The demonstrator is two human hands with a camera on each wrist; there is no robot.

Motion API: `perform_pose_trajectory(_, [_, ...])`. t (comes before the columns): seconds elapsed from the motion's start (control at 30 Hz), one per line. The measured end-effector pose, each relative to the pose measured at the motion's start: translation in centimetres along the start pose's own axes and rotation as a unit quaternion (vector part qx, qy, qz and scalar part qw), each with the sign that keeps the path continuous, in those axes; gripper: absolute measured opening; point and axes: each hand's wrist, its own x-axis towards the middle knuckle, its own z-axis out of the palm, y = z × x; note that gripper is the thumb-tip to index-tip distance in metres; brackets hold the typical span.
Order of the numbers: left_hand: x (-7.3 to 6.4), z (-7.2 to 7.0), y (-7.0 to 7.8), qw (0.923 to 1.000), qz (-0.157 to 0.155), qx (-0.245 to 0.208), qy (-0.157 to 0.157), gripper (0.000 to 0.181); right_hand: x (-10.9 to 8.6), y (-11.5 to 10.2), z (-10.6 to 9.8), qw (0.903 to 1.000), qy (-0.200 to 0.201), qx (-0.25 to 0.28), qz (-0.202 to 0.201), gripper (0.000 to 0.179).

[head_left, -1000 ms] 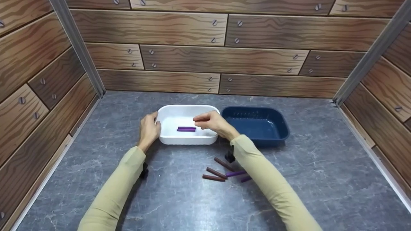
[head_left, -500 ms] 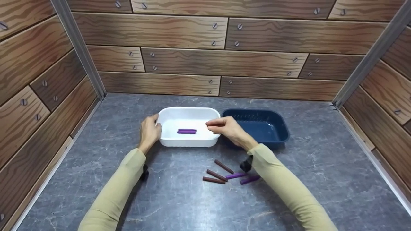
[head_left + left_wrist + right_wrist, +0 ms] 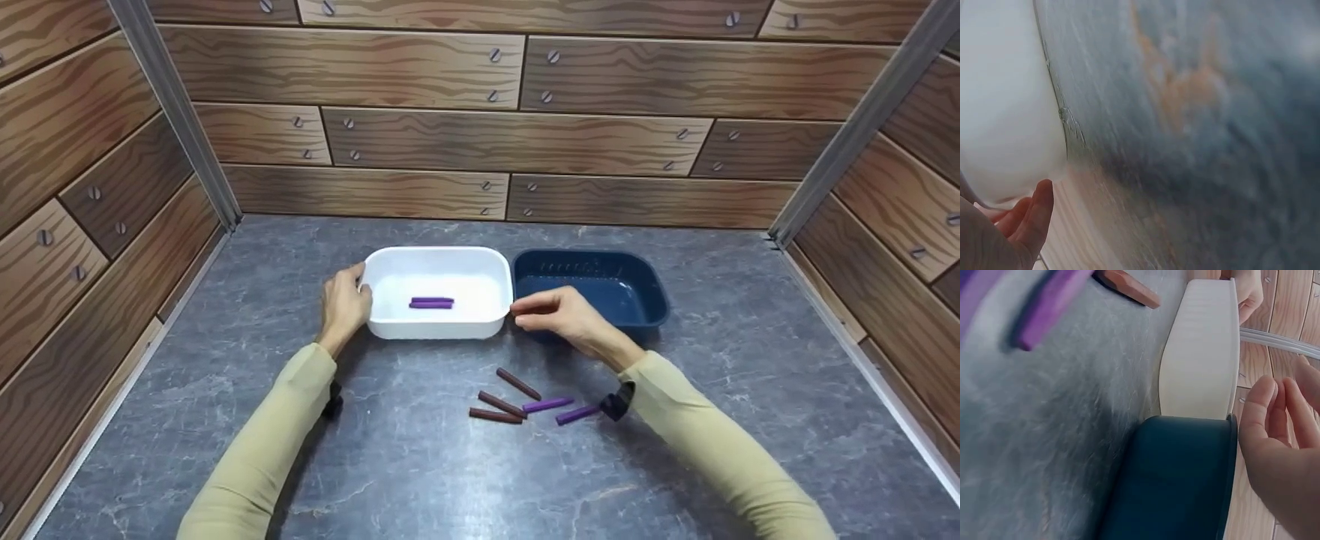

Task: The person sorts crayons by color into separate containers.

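Observation:
My left hand [image 3: 345, 307] holds the left end of a white plastic tub [image 3: 439, 330]; in the left wrist view its fingers [image 3: 1037, 216] bend against the tub's outer wall. Two slim purple crayon-like sticks [image 3: 431, 302] lie side by side inside. Over the front left corner of a dark blue tub [image 3: 649, 296] hovers my right hand [image 3: 570, 322], fingers bent loosely toward the thumb with nothing between them. On the table nearer me lie three brown sticks [image 3: 495, 415] and two purple sticks [image 3: 547, 405], one partly covered by the right wrist's camera.
Both tubs stand side by side on a grey marbled table [image 3: 420, 465]. Wood-patterned walls [image 3: 450, 139] close off the back and both sides, with grey metal posts [image 3: 174, 112] at the rear corners.
My right hand has drawn back rightward, from above the white tub's inside to the front of the blue tub, baring more of the loose purple sticks. The left hand keeps its place.

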Motion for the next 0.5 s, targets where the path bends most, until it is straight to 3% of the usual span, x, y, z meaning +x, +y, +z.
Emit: perform_pose_trajectory(0.5, [0.1, -0.2, -0.1, 1.0, 0.001, 0.0, 0.001, 0.046, -3.5, 1.3, -2.0, 0.9989, -0.038, -0.019, 0.019, 0.04])
